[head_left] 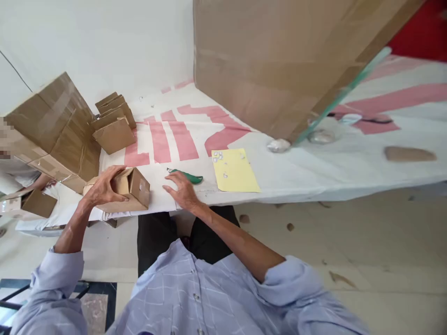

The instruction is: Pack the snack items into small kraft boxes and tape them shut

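Observation:
My left hand (104,188) is wrapped over the top of a small cardboard box (139,190) near the table's front edge. My right hand (182,190) rests at the table just right of that box, fingers apart and holding nothing. Right beside its fingertips lies a green cutter (190,177). Farther right is a yellow sheet (237,174) with several small clear pieces on it.
A big carton (279,60) stands at the back right, a tall one (59,130) at the left. Folded cardboard pieces (115,135) stand behind the small box. At far left, another person's arm is near an open box (31,204). Wrapped lumps (278,145) lie by the big carton.

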### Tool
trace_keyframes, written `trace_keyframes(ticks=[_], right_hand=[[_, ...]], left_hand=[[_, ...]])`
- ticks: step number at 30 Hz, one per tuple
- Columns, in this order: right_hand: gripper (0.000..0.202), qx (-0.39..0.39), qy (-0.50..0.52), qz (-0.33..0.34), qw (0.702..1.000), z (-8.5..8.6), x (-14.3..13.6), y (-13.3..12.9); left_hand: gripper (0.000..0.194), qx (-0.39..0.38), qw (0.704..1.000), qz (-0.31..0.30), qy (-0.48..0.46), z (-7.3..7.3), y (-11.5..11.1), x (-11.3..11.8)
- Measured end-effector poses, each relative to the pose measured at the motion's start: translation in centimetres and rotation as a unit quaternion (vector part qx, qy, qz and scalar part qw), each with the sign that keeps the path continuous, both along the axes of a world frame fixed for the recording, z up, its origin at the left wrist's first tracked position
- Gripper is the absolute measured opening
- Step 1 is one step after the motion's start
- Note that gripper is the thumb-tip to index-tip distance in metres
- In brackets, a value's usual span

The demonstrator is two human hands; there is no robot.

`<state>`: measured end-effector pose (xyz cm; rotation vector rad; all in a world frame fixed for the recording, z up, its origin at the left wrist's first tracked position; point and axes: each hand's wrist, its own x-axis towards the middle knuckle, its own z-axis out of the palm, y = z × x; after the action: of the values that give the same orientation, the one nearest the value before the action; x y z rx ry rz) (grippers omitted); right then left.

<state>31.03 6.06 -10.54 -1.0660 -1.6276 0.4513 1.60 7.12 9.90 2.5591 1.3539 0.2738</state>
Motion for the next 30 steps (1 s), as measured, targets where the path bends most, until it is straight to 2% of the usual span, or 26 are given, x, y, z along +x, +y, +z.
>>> trace_keyframes(ticks=[3,5,8,12,16,20,30], right_hand=[[0.021,0.01,0.137,0.105,0.985,2.0,-4.4,-0.9],[0.021,0.013,0.19,0.138,0.972,3.2,-6.5,-1.2],[0.018,0.006,0.223,0.161,0.961,4.2,-8.1,-1.1],[0.012,-0.019,0.221,0.163,0.961,4.4,-8.7,-0.7],[0.007,-0.002,0.229,0.151,0.962,4.2,-9.0,-0.6],[0.01,0.019,0.236,0.142,0.961,4.2,-9.2,-0.6],[0.015,0.006,0.207,0.126,0.97,4.3,-9.0,-0.8]], left_hand=[[0.097,-0.002,1.0,0.005,-0.025,1.1,-0.4,-0.3],[0.096,-0.003,0.999,0.009,-0.033,1.5,-0.7,-0.3],[0.094,-0.007,0.999,0.009,-0.044,1.8,-0.9,-0.3],[0.095,-0.017,0.998,0.012,-0.065,1.7,-0.7,-0.5],[0.097,-0.024,0.997,0.02,-0.067,1.5,-0.6,-0.5],[0.096,-0.018,0.998,0.012,-0.061,1.5,-0.7,-0.5],[0.098,-0.022,0.997,0.016,-0.065,1.2,-0.8,-0.6]])
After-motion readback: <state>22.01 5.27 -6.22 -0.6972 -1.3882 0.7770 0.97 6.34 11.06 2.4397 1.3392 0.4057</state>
